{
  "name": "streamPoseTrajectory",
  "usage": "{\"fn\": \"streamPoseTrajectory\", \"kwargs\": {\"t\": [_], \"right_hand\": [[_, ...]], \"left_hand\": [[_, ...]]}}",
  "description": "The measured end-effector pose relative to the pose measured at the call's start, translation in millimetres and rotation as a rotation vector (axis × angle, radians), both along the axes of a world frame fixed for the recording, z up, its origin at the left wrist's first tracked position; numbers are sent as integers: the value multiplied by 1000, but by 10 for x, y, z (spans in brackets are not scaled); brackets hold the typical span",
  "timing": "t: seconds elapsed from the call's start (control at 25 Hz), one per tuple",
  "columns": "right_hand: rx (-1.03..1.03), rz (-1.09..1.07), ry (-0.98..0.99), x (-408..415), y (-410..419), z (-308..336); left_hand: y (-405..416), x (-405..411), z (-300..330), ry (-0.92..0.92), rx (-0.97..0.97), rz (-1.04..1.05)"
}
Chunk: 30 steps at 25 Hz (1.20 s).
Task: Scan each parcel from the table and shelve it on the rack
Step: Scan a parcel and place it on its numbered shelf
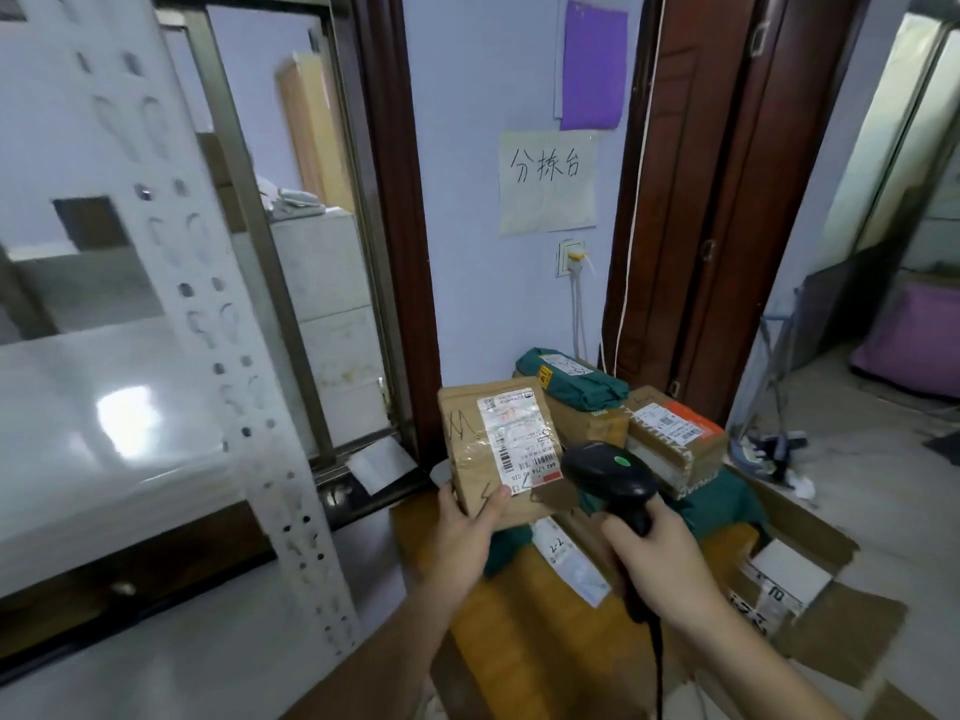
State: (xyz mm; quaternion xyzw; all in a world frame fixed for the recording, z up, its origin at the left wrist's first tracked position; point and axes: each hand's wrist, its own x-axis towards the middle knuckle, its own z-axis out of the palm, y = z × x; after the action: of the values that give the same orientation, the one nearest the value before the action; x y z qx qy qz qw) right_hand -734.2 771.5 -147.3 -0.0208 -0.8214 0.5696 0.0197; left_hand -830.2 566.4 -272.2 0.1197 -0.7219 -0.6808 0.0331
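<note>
Wall sign [547, 181] reads "分拣台"; a white label [571, 561] on the table's parcels reads "2-2"

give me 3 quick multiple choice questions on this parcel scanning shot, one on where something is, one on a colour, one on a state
1. Where is the brown parcel with the white label?
A. on the rack shelf
B. held up in the left hand
C. on the floor by the door

2. What colour is the light on top of the scanner?
A. green
B. red
C. blue

3. What is the right hand doing?
A. resting open on the table
B. gripping the scanner handle
C. holding a parcel

Answers:
1 B, the left hand pinches the parcel's lower edge, thumb on its face.
2 A, a green spot shows on the black scanner head.
3 B, its fingers wrap the handle, with the head beside the label.
</note>
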Motion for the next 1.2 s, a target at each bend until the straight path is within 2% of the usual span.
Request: {"fn": "streamPoseTrajectory", "kwargs": {"t": [0.36,0.56,0.88,1.0,1.2], "right_hand": [[-40,60,94,799,-213,181],[-69,200,137,961,-149,217],[-86,498,206,1192,-419,217],[-105,633,222,1354,-725,265],[-142,860,229,1674,-1485,440]], "left_hand": [[-264,939,471,132,-58,-45],[-303,1407,748,199,-93,-1],[-667,2324,989,314,-86,270],[-894,2650,1084,341,-111,343],[-1590,3306,1313,424,-96,610]]}}
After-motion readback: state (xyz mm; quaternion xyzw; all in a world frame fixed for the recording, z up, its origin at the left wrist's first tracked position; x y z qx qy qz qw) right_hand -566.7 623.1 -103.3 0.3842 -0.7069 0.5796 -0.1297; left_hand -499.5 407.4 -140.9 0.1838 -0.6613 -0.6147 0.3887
